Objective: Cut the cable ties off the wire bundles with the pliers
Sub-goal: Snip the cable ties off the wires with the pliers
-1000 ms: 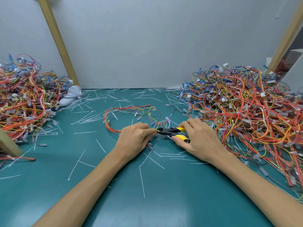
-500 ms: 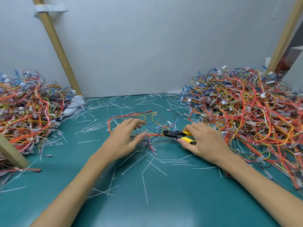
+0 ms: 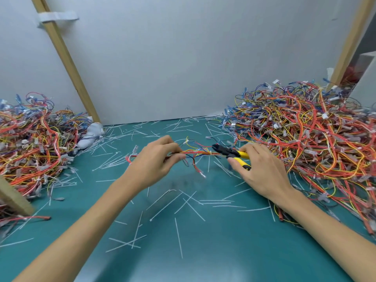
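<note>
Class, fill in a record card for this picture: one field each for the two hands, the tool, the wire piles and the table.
Left hand: grips wire bundle
Right hand: holds pliers by yellow handles
Pliers nose: at the bundle
Wire piles: left pile, larger right pile
Table: green, strewn with cut ties

The right hand (image 3: 262, 169) covers most of the yellow handles of the pliers (image 3: 230, 152), and the left hand (image 3: 154, 165) hides the part of the wire bundle (image 3: 195, 153) it pinches. Any cable tie on this bundle is too small to make out. The left wire pile (image 3: 30, 143) and the right wire pile (image 3: 315, 139) run out of view at the sides.
</note>
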